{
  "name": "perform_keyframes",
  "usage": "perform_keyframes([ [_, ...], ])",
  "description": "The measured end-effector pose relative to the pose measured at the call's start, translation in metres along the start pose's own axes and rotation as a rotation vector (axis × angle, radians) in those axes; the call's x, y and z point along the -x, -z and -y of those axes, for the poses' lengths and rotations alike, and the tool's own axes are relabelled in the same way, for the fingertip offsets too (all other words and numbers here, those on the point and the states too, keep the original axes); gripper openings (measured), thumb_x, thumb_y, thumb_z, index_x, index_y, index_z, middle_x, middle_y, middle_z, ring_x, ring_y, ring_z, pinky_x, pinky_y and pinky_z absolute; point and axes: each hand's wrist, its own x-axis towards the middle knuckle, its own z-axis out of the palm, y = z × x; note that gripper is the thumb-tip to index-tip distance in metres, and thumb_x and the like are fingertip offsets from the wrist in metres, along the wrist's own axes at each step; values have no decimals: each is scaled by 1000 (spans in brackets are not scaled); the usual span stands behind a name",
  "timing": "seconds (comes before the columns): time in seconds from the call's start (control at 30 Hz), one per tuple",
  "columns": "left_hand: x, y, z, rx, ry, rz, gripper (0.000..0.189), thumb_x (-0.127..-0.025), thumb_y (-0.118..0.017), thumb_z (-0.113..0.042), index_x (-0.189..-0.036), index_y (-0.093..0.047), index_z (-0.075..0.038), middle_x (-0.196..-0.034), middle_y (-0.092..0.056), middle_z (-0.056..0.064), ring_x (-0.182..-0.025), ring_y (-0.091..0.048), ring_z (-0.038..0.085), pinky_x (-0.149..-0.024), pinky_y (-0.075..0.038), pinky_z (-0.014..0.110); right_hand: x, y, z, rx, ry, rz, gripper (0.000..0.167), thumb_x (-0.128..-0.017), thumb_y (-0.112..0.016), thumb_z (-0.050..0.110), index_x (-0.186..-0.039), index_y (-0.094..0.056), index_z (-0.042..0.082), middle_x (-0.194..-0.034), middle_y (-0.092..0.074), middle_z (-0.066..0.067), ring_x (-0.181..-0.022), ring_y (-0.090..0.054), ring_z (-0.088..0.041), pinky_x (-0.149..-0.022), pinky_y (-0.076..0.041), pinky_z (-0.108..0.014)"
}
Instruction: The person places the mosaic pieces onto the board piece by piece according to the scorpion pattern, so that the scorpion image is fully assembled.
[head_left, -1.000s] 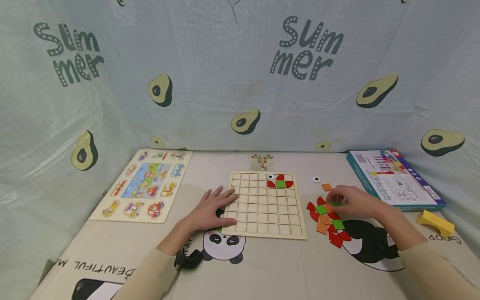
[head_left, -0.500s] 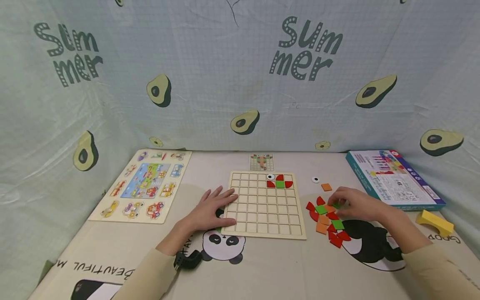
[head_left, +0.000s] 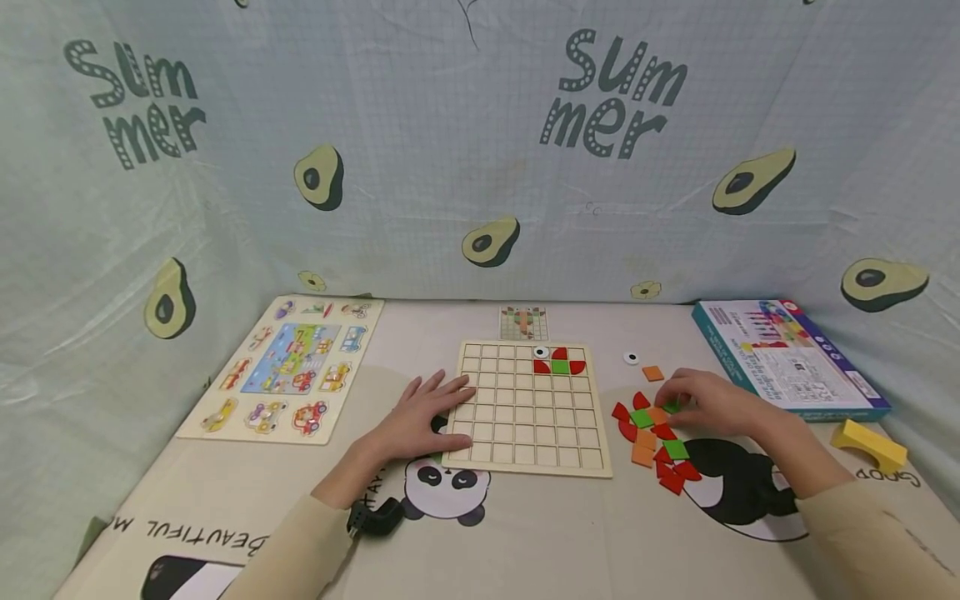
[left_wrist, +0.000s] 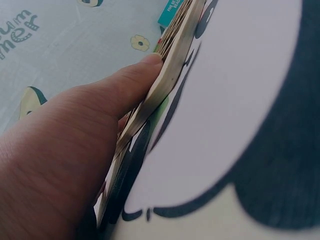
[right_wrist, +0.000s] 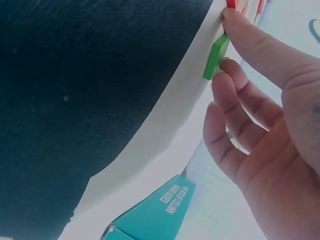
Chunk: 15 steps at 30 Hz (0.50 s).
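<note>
My left hand [head_left: 423, 417] rests with spread fingers on the left edge of a square wooden grid board [head_left: 525, 429]. Its thumb lies over the board's edge in the left wrist view. At the board's upper right sit a white eye disc [head_left: 542, 352], red quarter-round pieces [head_left: 577, 367] and a green square tile [head_left: 559, 367]. My right hand [head_left: 708, 404] is over the loose pieces, thumb and fingertips pinching a green square tile [right_wrist: 216, 57]. Around it lie orange tiles [head_left: 642, 455], red pieces [head_left: 620, 412] and green tiles [head_left: 676, 450].
A pattern card [head_left: 523, 324] lies behind the board. An eye disc [head_left: 632, 358] and an orange tile [head_left: 652, 373] sit apart from the pile. A vehicle puzzle [head_left: 345, 333] is at left; a box [head_left: 810, 367] and a yellow arch block [head_left: 870, 447] are at right.
The right hand shifts slightly over the pile, its fingers staying around the green tile, and a red piece beside the thumb shows more. The left hand stays on the board.
</note>
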Motion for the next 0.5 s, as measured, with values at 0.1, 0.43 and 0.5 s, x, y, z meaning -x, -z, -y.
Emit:
perform_keyframes([
  [0.1,0,0,0,-2,0,1,77,-90,-70,-52,-153,-47,-14,-162,-34,6,-151,-13,40,-118,-3,62,0,0,0,-5,-7,4,19,-87,-81,14,-104,-74,15,-105,-62,0,-93,-57,-19,-78,-55,-29],
  [0.43,-1,0,-1,-12,6,4,77,-89,-70,-53,-153,-47,-15,-162,-33,6,-152,-13,38,-119,-3,60,0,1,-3,6,42,13,18,-86,-81,14,-103,-76,16,-105,-63,2,-94,-59,-19,-78,-55,-27],
  [0.5,-1,0,-1,-12,6,7,77,-90,-70,-53,-153,-47,-16,-162,-33,6,-152,-12,38,-119,-3,60,0,0,-3,4,52,14,18,-86,-81,15,-104,-75,15,-104,-63,3,-95,-60,-19,-78,-56,-26],
])
